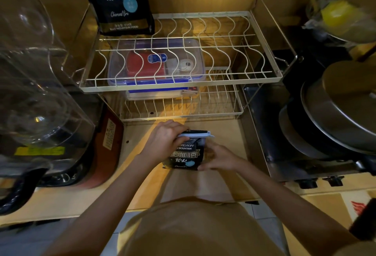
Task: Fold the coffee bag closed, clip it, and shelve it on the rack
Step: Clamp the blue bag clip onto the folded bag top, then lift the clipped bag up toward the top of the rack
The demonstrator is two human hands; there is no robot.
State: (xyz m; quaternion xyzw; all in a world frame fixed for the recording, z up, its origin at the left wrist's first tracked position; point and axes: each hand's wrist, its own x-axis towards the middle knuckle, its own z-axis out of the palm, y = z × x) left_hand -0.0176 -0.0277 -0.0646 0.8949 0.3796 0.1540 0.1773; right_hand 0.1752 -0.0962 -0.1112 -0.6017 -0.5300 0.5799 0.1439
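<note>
While the coffee bag stands on the counter at six o'clock from the rack, both hands are closed on it. The right hand cups the bag's three o'clock side low down, likely to steady it. The left hand grips the top edge at ten o'clock, pressing on the pale clip lying across the fold, presumably seating it. Whether the clip has latched is hidden under the fingers.

Farther, at twelve o'clock, the rack's top tier is mostly bare wire. A second coffee bag stands at its eleven o'clock corner, top cut off. A lidded plastic box sits beneath; its contents are hard to make out.
</note>
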